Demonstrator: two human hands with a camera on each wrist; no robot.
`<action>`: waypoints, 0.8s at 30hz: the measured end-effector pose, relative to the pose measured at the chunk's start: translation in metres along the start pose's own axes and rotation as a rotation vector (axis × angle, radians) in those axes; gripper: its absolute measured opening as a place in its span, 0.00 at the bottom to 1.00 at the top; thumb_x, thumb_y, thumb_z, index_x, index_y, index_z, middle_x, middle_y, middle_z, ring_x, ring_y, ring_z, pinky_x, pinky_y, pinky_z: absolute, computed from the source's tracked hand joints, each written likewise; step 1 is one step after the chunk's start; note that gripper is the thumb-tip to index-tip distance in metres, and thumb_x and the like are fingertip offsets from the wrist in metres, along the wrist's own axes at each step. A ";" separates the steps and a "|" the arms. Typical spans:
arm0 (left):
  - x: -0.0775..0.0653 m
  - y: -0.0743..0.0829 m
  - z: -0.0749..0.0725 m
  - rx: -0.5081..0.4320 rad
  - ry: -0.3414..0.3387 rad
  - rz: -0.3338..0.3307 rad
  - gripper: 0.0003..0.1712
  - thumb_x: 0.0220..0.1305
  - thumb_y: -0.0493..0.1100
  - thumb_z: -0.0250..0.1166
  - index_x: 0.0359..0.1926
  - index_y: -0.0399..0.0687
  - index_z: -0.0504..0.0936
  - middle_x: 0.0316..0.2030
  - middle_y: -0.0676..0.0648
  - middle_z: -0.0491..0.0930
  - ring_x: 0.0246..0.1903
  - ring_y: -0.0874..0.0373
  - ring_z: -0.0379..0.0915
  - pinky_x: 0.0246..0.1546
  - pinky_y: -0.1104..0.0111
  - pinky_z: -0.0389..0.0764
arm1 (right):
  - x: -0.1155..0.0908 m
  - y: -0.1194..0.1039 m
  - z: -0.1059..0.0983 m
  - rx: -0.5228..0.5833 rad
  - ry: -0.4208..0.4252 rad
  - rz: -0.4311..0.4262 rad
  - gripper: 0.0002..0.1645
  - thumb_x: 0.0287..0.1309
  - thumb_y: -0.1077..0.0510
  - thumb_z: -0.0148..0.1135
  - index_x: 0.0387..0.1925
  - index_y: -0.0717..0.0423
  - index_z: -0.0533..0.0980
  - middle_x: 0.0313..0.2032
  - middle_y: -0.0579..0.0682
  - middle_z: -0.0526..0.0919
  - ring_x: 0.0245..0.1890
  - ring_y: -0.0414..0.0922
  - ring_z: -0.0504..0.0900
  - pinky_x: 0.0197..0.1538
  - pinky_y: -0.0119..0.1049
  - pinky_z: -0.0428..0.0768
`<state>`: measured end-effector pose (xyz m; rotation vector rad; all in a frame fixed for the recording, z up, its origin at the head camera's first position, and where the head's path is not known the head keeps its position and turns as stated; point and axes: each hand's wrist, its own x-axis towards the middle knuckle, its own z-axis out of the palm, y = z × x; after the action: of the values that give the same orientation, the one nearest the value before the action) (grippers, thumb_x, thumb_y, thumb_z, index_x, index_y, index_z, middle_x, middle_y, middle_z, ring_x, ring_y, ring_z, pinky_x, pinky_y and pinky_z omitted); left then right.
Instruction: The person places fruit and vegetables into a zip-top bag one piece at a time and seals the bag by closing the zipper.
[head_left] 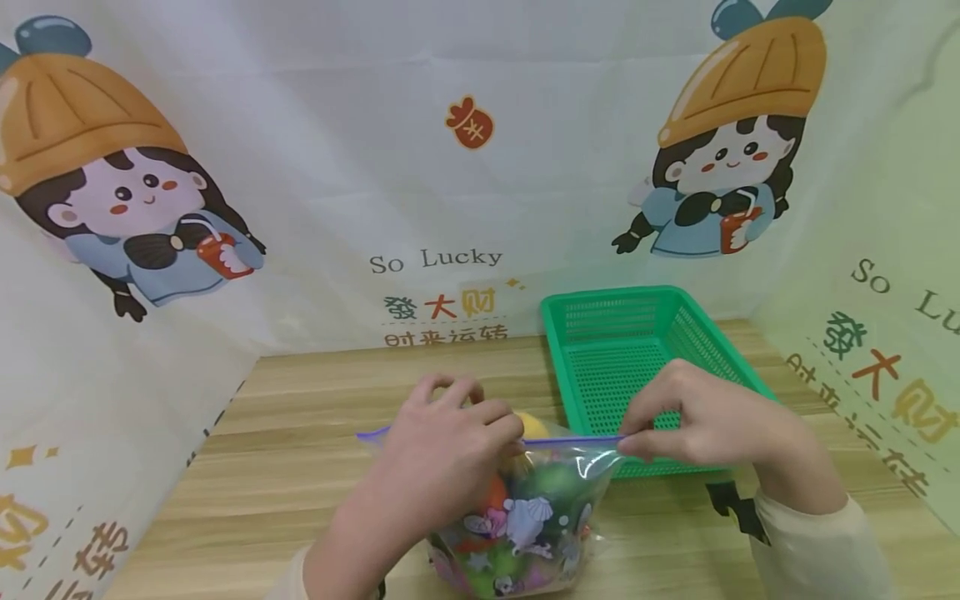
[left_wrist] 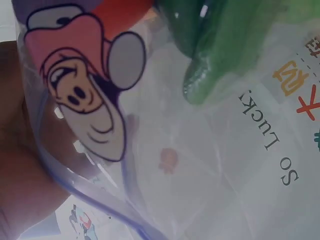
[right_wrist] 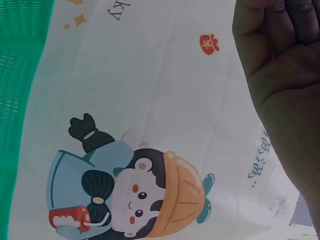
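Note:
A clear zip bag [head_left: 528, 521] with a purple zip strip and printed cartoon figures stands upright at the front of the table. Inside it show green, orange-red and yellow items; in the left wrist view one is a long green piece [left_wrist: 202, 80] with a blunt end. My left hand [head_left: 450, 442] reaches across the bag's left part, its thumb and fingertips pinching the strip near the middle. At the strip's right end, my right hand [head_left: 693, 417] pinches the corner between thumb and forefinger. The strip is stretched nearly straight between both hands.
Behind the right hand sits a green plastic basket [head_left: 555, 358] with slotted walls and nothing in it. The wood-grain table [head_left: 300, 425] meets a printed cloth backdrop [head_left: 420, 167] at the back and sides.

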<state>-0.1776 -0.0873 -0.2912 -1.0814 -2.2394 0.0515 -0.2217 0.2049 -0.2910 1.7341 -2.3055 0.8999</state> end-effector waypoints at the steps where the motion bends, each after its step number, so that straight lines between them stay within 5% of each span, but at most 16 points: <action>1: -0.001 -0.001 0.002 -0.002 0.006 0.004 0.07 0.61 0.51 0.66 0.29 0.58 0.80 0.29 0.61 0.81 0.35 0.56 0.74 0.44 0.56 0.76 | 0.000 0.000 0.001 -0.013 0.009 0.005 0.12 0.55 0.65 0.65 0.27 0.43 0.82 0.21 0.34 0.79 0.19 0.30 0.73 0.23 0.21 0.73; 6: -0.006 -0.010 0.015 -0.018 0.052 0.041 0.07 0.64 0.50 0.64 0.31 0.54 0.79 0.29 0.59 0.80 0.33 0.59 0.76 0.34 0.63 0.80 | 0.010 -0.018 0.009 -0.267 0.128 0.094 0.03 0.58 0.55 0.66 0.33 0.41 0.81 0.31 0.31 0.80 0.32 0.31 0.76 0.35 0.31 0.79; 11: -0.006 -0.015 0.023 -0.081 0.050 0.046 0.07 0.65 0.50 0.63 0.33 0.54 0.79 0.30 0.60 0.78 0.34 0.61 0.76 0.30 0.66 0.79 | 0.034 -0.031 0.032 -0.587 0.207 0.081 0.11 0.55 0.47 0.68 0.39 0.43 0.83 0.36 0.36 0.80 0.41 0.38 0.74 0.46 0.41 0.74; 16: -0.005 -0.016 0.019 -0.056 -0.025 0.049 0.08 0.65 0.52 0.61 0.32 0.57 0.78 0.28 0.61 0.76 0.31 0.58 0.73 0.27 0.64 0.75 | 0.039 -0.023 0.041 -0.570 0.195 0.026 0.04 0.51 0.55 0.71 0.28 0.45 0.81 0.25 0.33 0.77 0.31 0.37 0.69 0.40 0.38 0.68; 24: -0.016 -0.031 0.005 -0.042 -0.077 -0.006 0.07 0.64 0.54 0.61 0.31 0.62 0.81 0.31 0.64 0.80 0.33 0.61 0.73 0.23 0.68 0.70 | 0.028 -0.013 0.031 -0.464 0.103 0.082 0.04 0.51 0.53 0.72 0.28 0.42 0.82 0.26 0.29 0.77 0.34 0.34 0.70 0.44 0.40 0.68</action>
<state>-0.1949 -0.1178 -0.2945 -1.1125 -2.3213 0.0443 -0.2115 0.1626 -0.2992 1.3757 -2.2939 0.4025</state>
